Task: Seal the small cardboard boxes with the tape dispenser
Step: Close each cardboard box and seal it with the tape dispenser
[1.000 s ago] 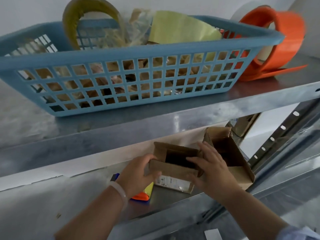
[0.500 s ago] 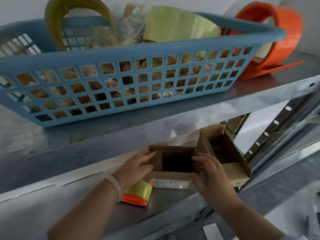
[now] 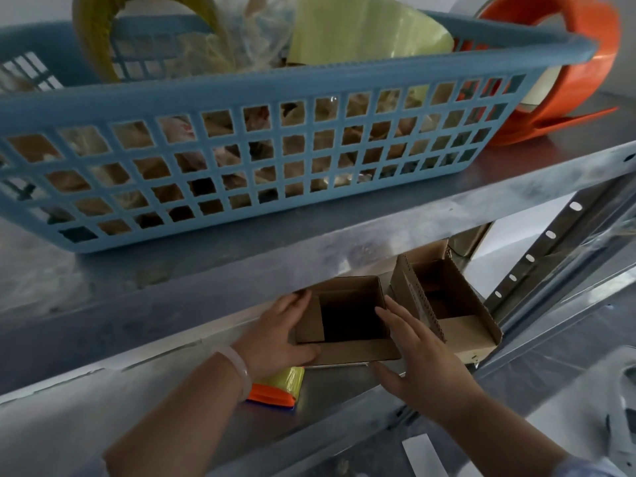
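Box [image 3: 347, 352] sitting open on the lower shelf [image 3: 344, 390].
I am gripping its left wall with my left hand [image 3: 275, 339] and pressing my right hand [image 3: 423, 356], its fingers [image 3: 395, 315] straight, flat against its right wall.

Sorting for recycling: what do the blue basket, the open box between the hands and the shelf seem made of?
Basket: moulded plastic, matte blue, by its uniform grid holes. Box: brown cardboard, dull, with creased folded walls. Shelf: probably galvanised steel, going by its mottled grey sheen.
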`<state>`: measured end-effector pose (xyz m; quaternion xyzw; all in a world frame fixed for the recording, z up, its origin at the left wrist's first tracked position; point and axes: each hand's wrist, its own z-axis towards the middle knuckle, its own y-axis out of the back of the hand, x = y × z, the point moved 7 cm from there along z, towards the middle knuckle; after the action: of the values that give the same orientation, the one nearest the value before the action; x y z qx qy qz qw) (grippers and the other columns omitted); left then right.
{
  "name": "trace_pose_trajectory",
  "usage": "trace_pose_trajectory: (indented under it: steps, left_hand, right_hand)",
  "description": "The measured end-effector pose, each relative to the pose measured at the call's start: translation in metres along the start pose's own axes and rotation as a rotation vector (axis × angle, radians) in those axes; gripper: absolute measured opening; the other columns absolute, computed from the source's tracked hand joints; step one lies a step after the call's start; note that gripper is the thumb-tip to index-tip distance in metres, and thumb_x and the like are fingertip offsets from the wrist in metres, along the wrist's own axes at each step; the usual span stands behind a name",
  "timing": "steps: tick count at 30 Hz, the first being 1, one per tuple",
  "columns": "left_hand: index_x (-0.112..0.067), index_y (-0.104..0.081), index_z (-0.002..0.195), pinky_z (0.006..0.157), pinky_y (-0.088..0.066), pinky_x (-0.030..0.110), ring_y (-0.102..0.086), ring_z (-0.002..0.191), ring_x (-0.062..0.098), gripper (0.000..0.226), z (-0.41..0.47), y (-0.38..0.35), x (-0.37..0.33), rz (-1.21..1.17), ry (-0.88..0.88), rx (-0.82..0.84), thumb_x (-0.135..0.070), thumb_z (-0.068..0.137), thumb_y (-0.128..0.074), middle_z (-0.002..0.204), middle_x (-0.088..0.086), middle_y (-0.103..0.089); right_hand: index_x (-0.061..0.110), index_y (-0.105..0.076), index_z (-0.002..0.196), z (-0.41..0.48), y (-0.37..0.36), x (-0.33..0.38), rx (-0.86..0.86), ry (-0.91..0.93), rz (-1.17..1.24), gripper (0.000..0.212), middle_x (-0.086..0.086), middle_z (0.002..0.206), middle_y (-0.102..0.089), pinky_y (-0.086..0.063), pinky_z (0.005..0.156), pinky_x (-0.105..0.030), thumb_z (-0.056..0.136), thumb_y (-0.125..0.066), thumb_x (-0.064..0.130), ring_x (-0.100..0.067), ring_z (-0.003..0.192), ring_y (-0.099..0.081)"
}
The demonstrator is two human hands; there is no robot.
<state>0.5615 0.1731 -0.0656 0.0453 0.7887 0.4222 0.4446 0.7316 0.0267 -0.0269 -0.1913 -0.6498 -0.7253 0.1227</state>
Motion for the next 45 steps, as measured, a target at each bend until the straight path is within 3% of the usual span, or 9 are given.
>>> trace_pose_trajectory:
  steps: [6, 11, 18, 23, 26, 31, 36, 39, 45]
  left_hand:
    - [-0.037, 0.008, 0.152, 0.118, -0.021, 0.029, -0.012, 0.142, 0.010, 0.113, 0.003, -0.004, -0.007, 0.153, -0.037, 0.041, -0.058, 0.074, -0.070, 0.149, -0.022, 0.002]
    - [-0.044, 0.024, 0.144, 0.119, -0.024, 0.037, -0.009, 0.145, 0.010, 0.129, 0.006, 0.004, -0.007, 0.089, -0.015, 0.008, -0.053, 0.068, -0.079, 0.155, -0.022, 0.009]
    - [-0.040, -0.014, 0.151, 0.117, -0.026, 0.034, -0.014, 0.144, 0.005, 0.121, 0.000, 0.009, -0.004, -0.009, -0.052, -0.007, -0.090, 0.051, -0.059, 0.155, -0.020, -0.008]
    - [-0.049, -0.048, 0.126, 0.114, -0.032, 0.033, -0.029, 0.132, -0.011, 0.071, -0.014, 0.009, 0.002, -0.103, -0.056, -0.155, -0.077, 0.062, -0.065, 0.139, -0.035, -0.032]
    - [-0.039, -0.054, 0.115, 0.097, -0.046, 0.027, -0.049, 0.113, -0.007, 0.044, -0.017, 0.015, 0.003, -0.188, 0.017, -0.386, -0.041, 0.077, -0.076, 0.117, -0.030, -0.048]
    - [-0.025, -0.037, 0.141, 0.103, -0.042, 0.030, -0.036, 0.120, 0.002, 0.072, -0.016, 0.017, -0.009, -0.080, 0.009, -0.417, -0.031, 0.081, -0.075, 0.124, -0.020, -0.030]
    - [-0.031, -0.048, 0.139, 0.112, -0.030, 0.024, -0.033, 0.131, -0.005, 0.053, -0.013, 0.011, -0.005, 0.024, -0.047, -0.379, -0.039, 0.089, -0.064, 0.144, -0.022, -0.038]
    - [-0.031, -0.046, 0.141, 0.113, -0.021, 0.018, -0.025, 0.132, -0.009, 0.047, -0.012, 0.009, -0.007, 0.093, -0.067, -0.410, -0.039, 0.095, -0.055, 0.144, -0.027, -0.031]
    - [-0.026, -0.055, 0.135, 0.110, -0.037, 0.026, -0.043, 0.130, -0.001, 0.039, -0.017, 0.005, -0.005, 0.192, -0.141, -0.484, -0.036, 0.097, -0.052, 0.146, -0.017, -0.041]
  right_hand:
    - [0.039, 0.015, 0.150, -0.011, -0.011, -0.005, 0.043, -0.007, 0.007, 0.105, 0.028, 0.155, 0.022, -0.022, 0.113, -0.021, 0.082, -0.061, 0.062, 0.002, 0.142, -0.007]
    - [0.047, -0.016, 0.147, -0.006, -0.004, -0.001, -0.010, -0.026, 0.123, 0.071, 0.035, 0.143, -0.015, -0.039, 0.111, -0.027, 0.088, -0.054, 0.056, 0.007, 0.131, -0.027]
    - [0.042, -0.034, 0.145, 0.013, -0.015, 0.005, 0.176, 0.049, -0.083, 0.064, 0.026, 0.147, -0.025, -0.014, 0.115, -0.021, 0.086, -0.061, 0.048, 0.002, 0.139, -0.016]
    - [0.037, -0.063, 0.114, 0.029, 0.002, -0.011, 0.054, -0.102, 0.090, 0.023, 0.019, 0.110, -0.058, -0.045, 0.091, -0.018, 0.093, -0.058, 0.040, 0.000, 0.101, -0.055]
    - [0.034, -0.057, 0.117, 0.039, 0.007, -0.018, -0.025, -0.202, 0.154, 0.035, 0.016, 0.108, -0.051, -0.048, 0.088, -0.021, 0.085, -0.070, 0.035, -0.003, 0.096, -0.055]
    - [0.036, -0.012, 0.151, 0.048, 0.008, -0.015, -0.025, -0.225, 0.104, 0.095, 0.014, 0.153, -0.016, -0.024, 0.116, -0.036, 0.080, -0.075, 0.036, -0.008, 0.138, -0.020]
    - [0.040, -0.021, 0.150, 0.051, -0.009, -0.010, 0.156, -0.120, -0.028, 0.058, 0.018, 0.159, -0.016, -0.018, 0.120, -0.034, 0.098, -0.046, 0.043, -0.006, 0.144, -0.018]
    - [0.044, -0.007, 0.152, 0.044, -0.025, -0.013, 0.224, -0.146, 0.001, 0.059, 0.022, 0.160, 0.002, -0.020, 0.120, -0.037, 0.099, -0.034, 0.051, -0.010, 0.145, -0.015]
    - [0.047, -0.005, 0.151, 0.041, -0.028, -0.012, 0.232, -0.104, -0.010, 0.073, 0.024, 0.158, 0.007, -0.018, 0.118, -0.035, 0.091, -0.045, 0.061, -0.009, 0.144, -0.011]
